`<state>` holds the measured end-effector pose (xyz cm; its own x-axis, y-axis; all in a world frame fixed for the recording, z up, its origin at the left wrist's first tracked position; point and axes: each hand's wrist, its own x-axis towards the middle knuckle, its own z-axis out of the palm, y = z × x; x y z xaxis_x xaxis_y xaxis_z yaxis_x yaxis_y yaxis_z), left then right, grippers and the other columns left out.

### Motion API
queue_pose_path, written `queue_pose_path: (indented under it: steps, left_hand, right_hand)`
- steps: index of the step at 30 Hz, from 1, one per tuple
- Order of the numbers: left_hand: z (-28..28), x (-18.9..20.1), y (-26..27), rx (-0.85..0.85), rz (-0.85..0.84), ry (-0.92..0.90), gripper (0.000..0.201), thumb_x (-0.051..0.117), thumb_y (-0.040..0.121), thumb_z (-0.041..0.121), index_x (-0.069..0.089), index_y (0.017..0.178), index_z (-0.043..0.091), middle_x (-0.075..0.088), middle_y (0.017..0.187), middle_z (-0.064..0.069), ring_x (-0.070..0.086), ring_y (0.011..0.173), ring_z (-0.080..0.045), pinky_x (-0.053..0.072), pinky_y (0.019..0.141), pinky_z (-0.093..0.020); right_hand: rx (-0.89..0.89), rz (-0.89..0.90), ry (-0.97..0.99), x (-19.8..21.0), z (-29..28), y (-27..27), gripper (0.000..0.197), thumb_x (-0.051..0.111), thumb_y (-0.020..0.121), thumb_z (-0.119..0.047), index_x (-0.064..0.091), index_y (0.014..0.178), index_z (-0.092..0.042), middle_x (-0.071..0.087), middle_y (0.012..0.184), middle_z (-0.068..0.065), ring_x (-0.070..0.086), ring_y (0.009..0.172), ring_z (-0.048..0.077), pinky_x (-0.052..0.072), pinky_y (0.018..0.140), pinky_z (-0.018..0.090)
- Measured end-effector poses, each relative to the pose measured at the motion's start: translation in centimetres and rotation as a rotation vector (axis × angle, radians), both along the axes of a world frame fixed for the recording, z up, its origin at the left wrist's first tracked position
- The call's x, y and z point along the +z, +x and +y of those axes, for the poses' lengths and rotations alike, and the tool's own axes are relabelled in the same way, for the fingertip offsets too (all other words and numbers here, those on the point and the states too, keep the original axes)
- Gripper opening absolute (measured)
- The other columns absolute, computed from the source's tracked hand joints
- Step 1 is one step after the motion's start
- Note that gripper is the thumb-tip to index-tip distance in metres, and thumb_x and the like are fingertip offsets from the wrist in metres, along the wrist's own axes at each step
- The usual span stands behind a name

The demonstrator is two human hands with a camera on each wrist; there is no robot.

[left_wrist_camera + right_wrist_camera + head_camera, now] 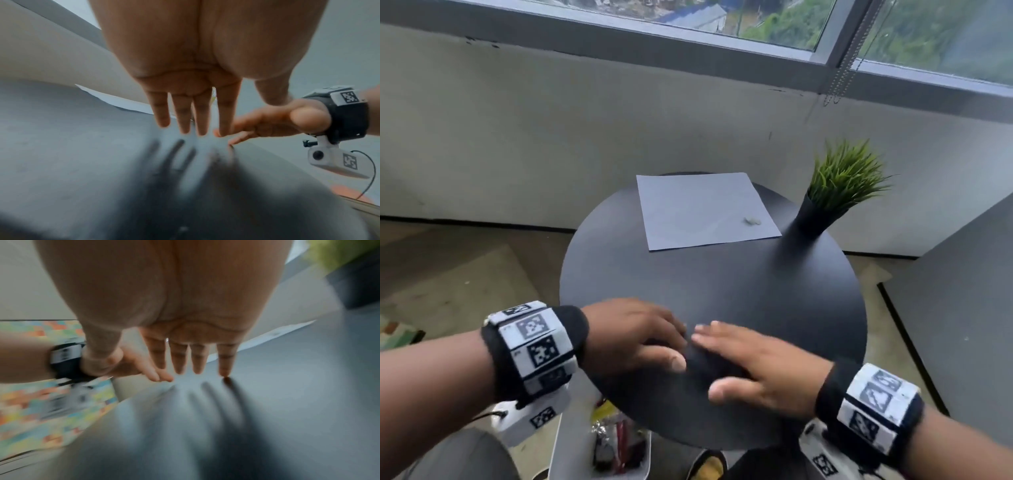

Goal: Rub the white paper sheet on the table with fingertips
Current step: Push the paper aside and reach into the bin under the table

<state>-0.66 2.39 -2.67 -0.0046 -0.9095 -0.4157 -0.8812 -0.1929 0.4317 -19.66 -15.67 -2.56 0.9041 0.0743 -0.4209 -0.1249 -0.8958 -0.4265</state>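
The left hand point(631, 334) is flat with its fingers straight, low over the near part of the round dark surface point(756, 291). It holds nothing. The right hand point(760, 365) is just beside it, also flat with straight fingers and holding nothing. The fingertips of the two hands almost meet. In the right wrist view, the little fingertip looks like it touches the surface. The white paper sheet point(705, 209) lies flat on the far part of the surface, well ahead of both hands and apart from them. A small pale crumb point(752, 221) sits on the sheet near its right edge. A green plant in a black pot point(815, 219) stands just right of the sheet, ahead of the right hand.
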Motion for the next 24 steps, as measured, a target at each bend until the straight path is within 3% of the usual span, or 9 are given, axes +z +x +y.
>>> queue_pose_path:
  steps: [4, 6, 9, 11, 12, 15, 17, 20, 24]
  left_hand:
    - [0.2, -1.3, 0.7, 0.272, -0.251, 0.060, 0.139, -0.007, 0.041, 0.104, 0.014, 0.158, 0.032, -0.005, 0.167, 0.002, -0.004, 0.153, -0.017, 0.005, 0.124, -0.041]
    - [0.3, -1.2, 0.0, 0.195, -0.214, 0.106, 0.125, 0.006, 0.055, 0.101, 0.023, 0.156, 0.029, 0.004, 0.167, -0.001, 0.003, 0.153, -0.019, 0.009, 0.123, -0.042]
    - [0.9, -0.1, -0.9, 0.120, -0.076, -0.022, 0.063, 0.037, 0.089, 0.075, 0.066, 0.121, 0.029, 0.063, 0.129, 0.001, 0.056, 0.117, -0.018, 0.043, 0.101, -0.033]
    - [0.9, 0.0, 0.3, 0.244, -0.097, -0.149, 0.044, 0.046, 0.097, 0.058, 0.071, 0.104, 0.023, 0.071, 0.103, -0.002, 0.062, 0.094, -0.020, 0.045, 0.081, -0.030]
    - [0.9, -0.2, 1.3, 0.333, -0.135, -0.190, 0.038, 0.048, 0.098, 0.053, 0.070, 0.110, 0.024, 0.070, 0.111, -0.002, 0.061, 0.102, -0.021, 0.044, 0.085, -0.029]
    - [1.0, -2.0, 4.7, 0.617, -0.285, -0.057, 0.067, 0.046, 0.093, 0.066, 0.038, 0.149, 0.032, 0.024, 0.162, -0.007, 0.023, 0.149, -0.025, 0.022, 0.118, -0.041]
    - [1.5, -3.3, 5.4, 0.733, -0.343, 0.099, 0.090, 0.037, 0.083, 0.083, 0.019, 0.155, 0.033, 0.000, 0.167, -0.007, 0.000, 0.153, -0.027, 0.012, 0.120, -0.056]
    - [2.6, -4.0, 2.7, 0.589, -0.365, 0.135, 0.108, 0.019, 0.073, 0.094, 0.002, 0.158, 0.029, -0.012, 0.166, -0.006, -0.010, 0.152, -0.030, 0.001, 0.119, -0.060]
    - [4.2, -3.1, -3.5, 0.126, -0.256, 0.024, 0.109, 0.011, 0.071, 0.092, 0.009, 0.159, 0.028, -0.007, 0.167, 0.002, -0.012, 0.152, -0.015, -0.007, 0.122, -0.051]
  right_hand:
    - [-0.484, 0.111, -0.318, -1.6, -4.8, 3.4, 0.092, 0.029, 0.081, -0.082, 0.012, 0.153, -0.028, -0.002, 0.163, -0.007, 0.000, 0.150, 0.023, 0.014, 0.119, 0.053]
    - [-0.398, 0.177, -0.376, -2.7, -2.1, 3.4, 0.094, 0.029, 0.082, -0.080, 0.002, 0.154, -0.025, -0.013, 0.162, -0.009, -0.009, 0.149, 0.025, 0.011, 0.115, 0.062]
    - [0.019, 0.036, -0.266, -1.0, 4.2, 0.8, 0.082, 0.031, 0.091, -0.069, 0.009, 0.154, -0.022, -0.006, 0.163, -0.002, -0.006, 0.150, 0.021, 0.008, 0.120, 0.050]
    - [0.172, -0.063, -0.090, 0.6, 4.2, 0.4, 0.063, 0.036, 0.097, -0.056, 0.031, 0.150, -0.023, 0.019, 0.161, -0.002, 0.012, 0.149, 0.014, 0.008, 0.119, 0.026]
    - [0.136, -0.139, -0.055, 0.9, 2.8, 1.1, 0.058, 0.038, 0.097, -0.053, 0.039, 0.147, -0.023, 0.030, 0.157, -0.003, 0.022, 0.146, 0.012, 0.012, 0.116, 0.020]
    - [-0.245, -0.123, -0.280, 0.4, -3.0, 4.6, 0.060, 0.044, 0.097, -0.048, 0.034, 0.148, -0.019, 0.030, 0.157, 0.006, 0.025, 0.146, 0.021, 0.015, 0.119, 0.028]
    - [-0.421, 0.094, -0.428, -1.2, -4.2, 5.8, 0.070, 0.039, 0.095, -0.057, 0.026, 0.149, -0.015, 0.016, 0.160, 0.012, 0.014, 0.148, 0.028, 0.013, 0.120, 0.042]
    - [-0.360, 0.144, -0.385, -2.8, 0.1, 4.7, 0.098, 0.030, 0.081, -0.081, 0.005, 0.153, -0.020, -0.010, 0.163, -0.003, -0.006, 0.150, 0.026, 0.010, 0.115, 0.058]
    - [0.138, 0.007, -0.188, -0.4, 4.7, 0.3, 0.081, 0.024, 0.086, -0.073, 0.019, 0.153, -0.026, 0.006, 0.163, -0.002, 0.005, 0.150, 0.016, 0.016, 0.121, 0.040]
